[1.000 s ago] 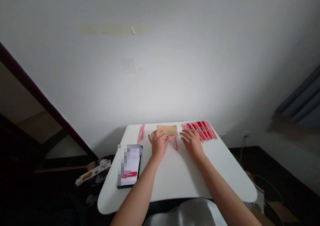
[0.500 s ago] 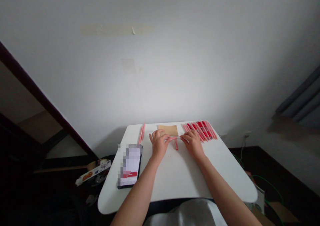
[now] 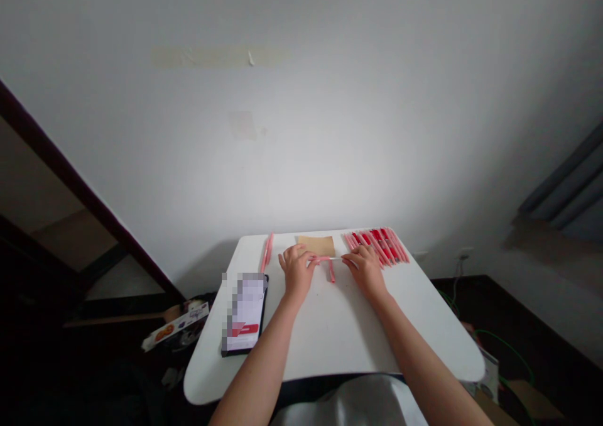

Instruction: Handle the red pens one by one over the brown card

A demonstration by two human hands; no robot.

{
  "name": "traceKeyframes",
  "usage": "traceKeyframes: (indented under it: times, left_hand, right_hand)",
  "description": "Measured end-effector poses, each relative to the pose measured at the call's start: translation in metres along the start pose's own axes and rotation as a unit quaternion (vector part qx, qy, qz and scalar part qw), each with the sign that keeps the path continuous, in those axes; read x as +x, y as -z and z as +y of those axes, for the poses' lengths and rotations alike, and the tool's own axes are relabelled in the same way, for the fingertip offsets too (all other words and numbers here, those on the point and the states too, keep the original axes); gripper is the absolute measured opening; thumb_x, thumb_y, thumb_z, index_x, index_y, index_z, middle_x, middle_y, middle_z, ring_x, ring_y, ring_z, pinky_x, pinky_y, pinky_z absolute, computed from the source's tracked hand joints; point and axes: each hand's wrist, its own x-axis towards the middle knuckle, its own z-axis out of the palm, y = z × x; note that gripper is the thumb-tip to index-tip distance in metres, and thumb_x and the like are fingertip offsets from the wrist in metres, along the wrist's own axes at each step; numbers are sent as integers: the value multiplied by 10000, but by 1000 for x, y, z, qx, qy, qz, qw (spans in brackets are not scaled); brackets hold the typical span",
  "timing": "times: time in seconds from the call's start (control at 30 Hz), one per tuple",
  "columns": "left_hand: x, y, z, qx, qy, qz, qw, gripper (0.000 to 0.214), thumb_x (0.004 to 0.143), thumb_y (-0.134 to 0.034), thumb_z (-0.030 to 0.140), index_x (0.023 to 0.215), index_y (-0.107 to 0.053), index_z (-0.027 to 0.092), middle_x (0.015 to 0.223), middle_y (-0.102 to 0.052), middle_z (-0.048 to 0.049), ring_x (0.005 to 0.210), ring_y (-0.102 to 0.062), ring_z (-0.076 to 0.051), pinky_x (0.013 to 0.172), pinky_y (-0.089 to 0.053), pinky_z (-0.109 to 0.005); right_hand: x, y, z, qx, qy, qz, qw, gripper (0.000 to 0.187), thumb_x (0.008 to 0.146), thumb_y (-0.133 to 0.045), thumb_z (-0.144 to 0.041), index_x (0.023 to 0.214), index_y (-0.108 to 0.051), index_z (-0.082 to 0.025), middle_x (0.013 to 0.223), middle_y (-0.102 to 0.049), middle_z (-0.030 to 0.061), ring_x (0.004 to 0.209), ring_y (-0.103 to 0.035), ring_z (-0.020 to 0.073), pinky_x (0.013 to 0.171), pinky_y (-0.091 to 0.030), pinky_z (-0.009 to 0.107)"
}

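Observation:
My left hand point(image 3: 298, 270) is closed on a pink pen barrel point(image 3: 323, 259), held level above the white table. From its right end runs a thin whitish rod, which looks like a pen refill point(image 3: 336, 259). The fingertips of my right hand point(image 3: 365, 269) pinch the rod's far end. Below the barrel, between my hands, a short pink piece point(image 3: 332, 272), perhaps a pen cap, lies on the table. Just beyond sits a tan paper sheet point(image 3: 315, 245). My right hand partly covers a row of pink and red pens point(image 3: 384, 247).
Two pink pens point(image 3: 267, 252) lie at the table's back left. A phone point(image 3: 245, 313) with a lit screen rests near the left edge. The white table point(image 3: 339, 344) stands against a pale wall point(image 3: 330, 162). A dark door frame rises on the left.
My hands have drawn slightly apart, the left one moving a little left. More of the whitish rod shows between the barrel and my right fingertips.

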Motion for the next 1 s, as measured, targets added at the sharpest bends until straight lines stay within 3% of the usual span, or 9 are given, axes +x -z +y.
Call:
traceKeyframes:
  times: [1.0]
  left_hand:
    - [5, -1, -8, -10, 36, 43, 998, 102, 784, -686, 346, 855, -731, 289, 1152, -614, -46, 1155, -495, -249, 1050, -314, -483]
  right_hand:
    - [0, -3, 13, 4, -8, 1, 1000, 181, 889, -584, -322, 903, -749, -247, 861, -641, 64, 902, -484, 224, 782, -372, 352]
